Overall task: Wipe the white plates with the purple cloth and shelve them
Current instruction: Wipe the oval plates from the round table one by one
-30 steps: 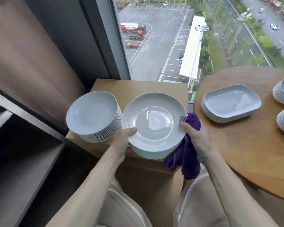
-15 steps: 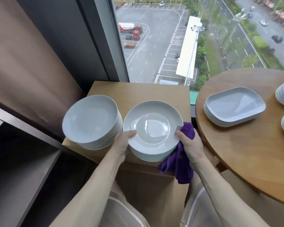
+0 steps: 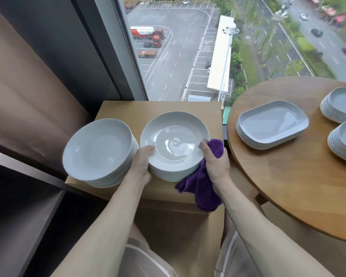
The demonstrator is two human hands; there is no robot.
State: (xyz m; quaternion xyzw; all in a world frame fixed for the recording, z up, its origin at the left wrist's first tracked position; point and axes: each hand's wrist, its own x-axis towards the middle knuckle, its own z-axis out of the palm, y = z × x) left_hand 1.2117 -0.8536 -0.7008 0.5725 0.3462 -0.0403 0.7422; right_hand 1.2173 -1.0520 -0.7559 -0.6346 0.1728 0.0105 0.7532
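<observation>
box top (image 3: 128, 110): 2 round plate stacks (image 3: 100, 150), 1 cloth (image 3: 200, 188)

No legible text, labels, brand marks or numbers are showing anywhere in the head view. The white plates (image 3: 175, 142) and the purple cloth (image 3: 202, 188) are showing no print. Through the window (image 3: 188, 47), toward 12 o'clock, only painted parking-bay lines and road lane markings are appearing; the red and white truck (image 3: 146, 34), toward 11 o'clock, is too small for any lettering to be made out.
</observation>
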